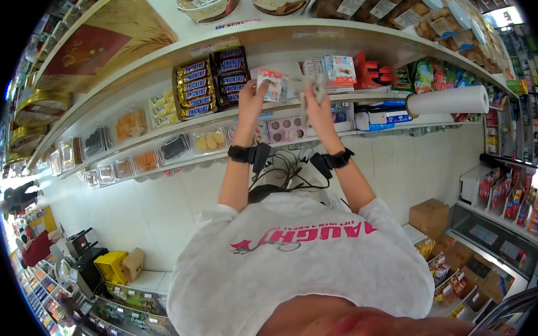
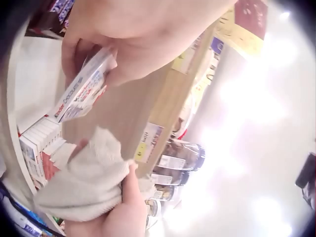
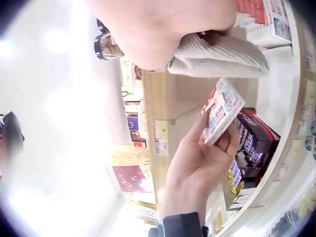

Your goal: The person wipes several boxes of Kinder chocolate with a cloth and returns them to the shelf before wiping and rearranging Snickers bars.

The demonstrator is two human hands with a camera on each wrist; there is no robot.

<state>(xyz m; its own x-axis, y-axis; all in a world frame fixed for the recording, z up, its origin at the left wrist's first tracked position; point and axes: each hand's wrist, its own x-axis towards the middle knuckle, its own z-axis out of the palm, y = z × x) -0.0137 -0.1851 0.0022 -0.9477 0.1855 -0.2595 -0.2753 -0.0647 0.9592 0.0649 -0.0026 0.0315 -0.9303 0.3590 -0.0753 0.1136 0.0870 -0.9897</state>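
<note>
Between the thumb and fingers of my left hand (image 1: 251, 101) is a small white and red Kinder chocolate box (image 1: 272, 86), held above the shelf. In the right wrist view the left hand (image 3: 201, 165) grips this box (image 3: 222, 111) by its lower end, its printed face showing. My right hand (image 1: 320, 113) holds a folded light grey cloth (image 1: 311, 88) just to the right of the box. Cloth (image 2: 86, 180) and box (image 2: 84, 89) are apart in the left wrist view, the right hand's (image 2: 123, 212) thumb pressing on the cloth.
Snickers boxes (image 1: 195, 88) stand left of the hands. More Kinder boxes (image 1: 339, 72) stand on the same shelf to the right, near a white roll (image 1: 448, 102). Tubs (image 1: 209, 2) sit on the shelf above; clear food trays (image 1: 208, 141) line the lower one. Cables hang between the wrists.
</note>
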